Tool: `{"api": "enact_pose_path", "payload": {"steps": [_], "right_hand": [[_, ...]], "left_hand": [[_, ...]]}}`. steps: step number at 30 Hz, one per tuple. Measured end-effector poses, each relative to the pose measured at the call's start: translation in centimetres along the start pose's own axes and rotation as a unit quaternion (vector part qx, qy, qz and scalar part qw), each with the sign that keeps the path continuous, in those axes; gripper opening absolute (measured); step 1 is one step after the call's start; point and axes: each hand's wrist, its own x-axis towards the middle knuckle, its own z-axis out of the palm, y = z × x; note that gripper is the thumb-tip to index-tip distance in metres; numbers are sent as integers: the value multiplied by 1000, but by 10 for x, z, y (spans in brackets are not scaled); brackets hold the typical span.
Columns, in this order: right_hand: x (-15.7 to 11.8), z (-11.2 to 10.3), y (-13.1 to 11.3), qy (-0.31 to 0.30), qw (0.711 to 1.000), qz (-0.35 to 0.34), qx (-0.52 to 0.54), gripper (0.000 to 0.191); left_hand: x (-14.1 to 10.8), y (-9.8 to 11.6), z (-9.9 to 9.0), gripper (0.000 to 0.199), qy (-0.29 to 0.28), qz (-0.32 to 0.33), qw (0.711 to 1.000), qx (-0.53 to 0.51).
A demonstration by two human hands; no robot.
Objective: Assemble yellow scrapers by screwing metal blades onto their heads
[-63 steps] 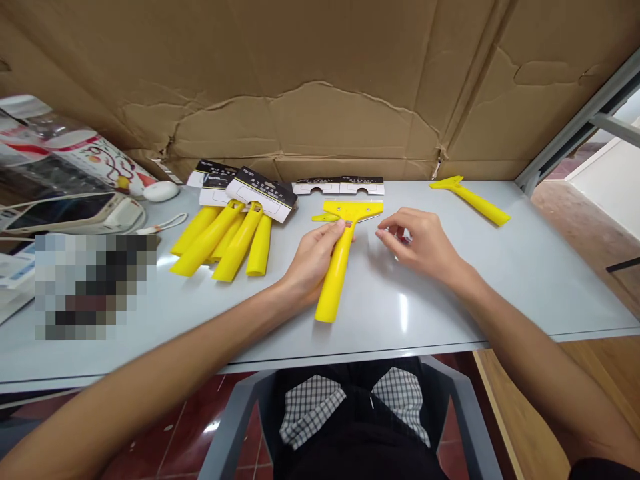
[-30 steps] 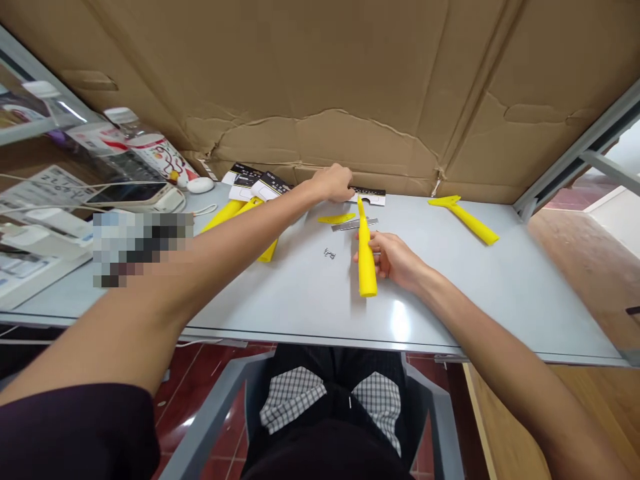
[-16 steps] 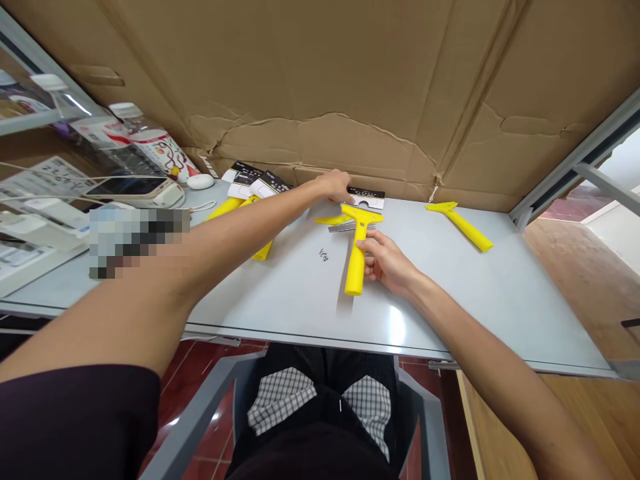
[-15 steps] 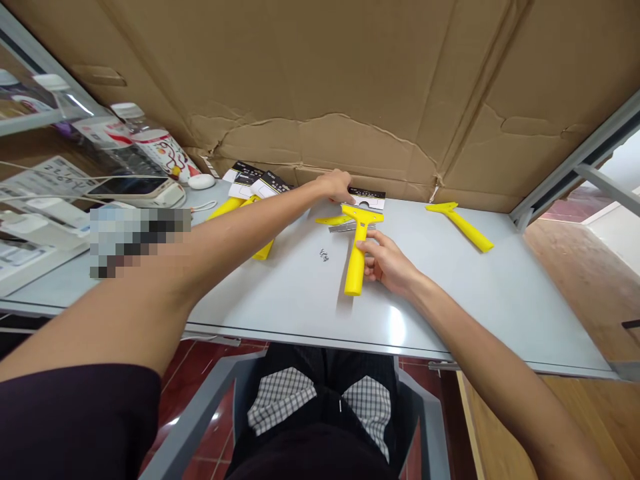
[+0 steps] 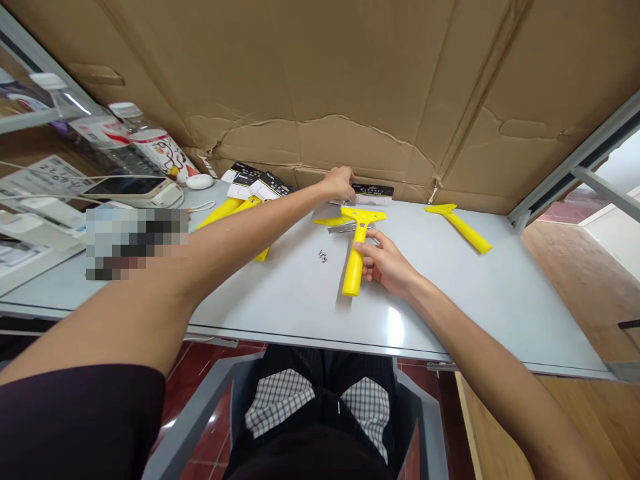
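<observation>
My right hand [image 5: 385, 262] is closed around the handle of a yellow scraper [image 5: 354, 267], its wide T-shaped head pointing away from me. At the back of the table my left hand [image 5: 340, 185] pinches the left end of a black-and-white packaging card [image 5: 373, 192]; its fingertips are partly hidden. Under the held scraper's head lie a flat yellow piece [image 5: 333, 221] and a thin metal blade [image 5: 343, 229], both partly covered. A few small screws [image 5: 323, 256] sit in a loose cluster to the left of the handle.
Another yellow scraper part [image 5: 465, 227] lies at the right. Carded yellow scrapers [image 5: 225, 210] are at the left, partly behind my left forearm. Bottles [image 5: 157, 143], a phone [image 5: 130, 188] and white boxes crowd the left end. A cardboard sheet [image 5: 320, 80] stands along the back.
My left hand has shifted slightly right at the back, and the card there has moved up and right with it. The right hand holds the scraper almost still.
</observation>
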Motion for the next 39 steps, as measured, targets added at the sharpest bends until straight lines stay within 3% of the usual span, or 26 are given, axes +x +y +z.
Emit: {"api": "enact_pose_path", "payload": {"steps": [4,6,9,13,18,21,24,26,32,39], "right_hand": [[0,1,-1,7,1000,0,3,49],[0,1,-1,5,1000,1,3,49],[-2,1,-2,8,1000,1,4,46],[-3,5,-3,34,999,-7,3,44],[-3,8,-6,87,996,-16,14,44],[-2,7,-8,109,993,-19,27,46],[-2,4,-9,127,991,-27,42,47],[-2,3,-10,129,990,-30,54,47],[-4,2,-12,146,987,-39,56,41],[-6,-3,-26,185,979,-69,51,41]], "left_hand": [[-9,10,-7,29,16,-55,998,-15],[-16,13,-12,19,32,-58,995,-70],[-38,12,-24,19,40,-42,979,-193],[-90,-2,-35,21,35,-4,956,-292],[-156,-18,-32,14,61,-63,946,-313],[-176,-20,-25,35,79,-75,941,-319],[-188,-19,-19,63,59,-27,941,-333],[-195,-19,-17,68,43,-14,947,-317],[-206,-21,-12,60,-52,-48,940,-335],[-204,-25,-9,50,-95,-40,919,-381]]}}
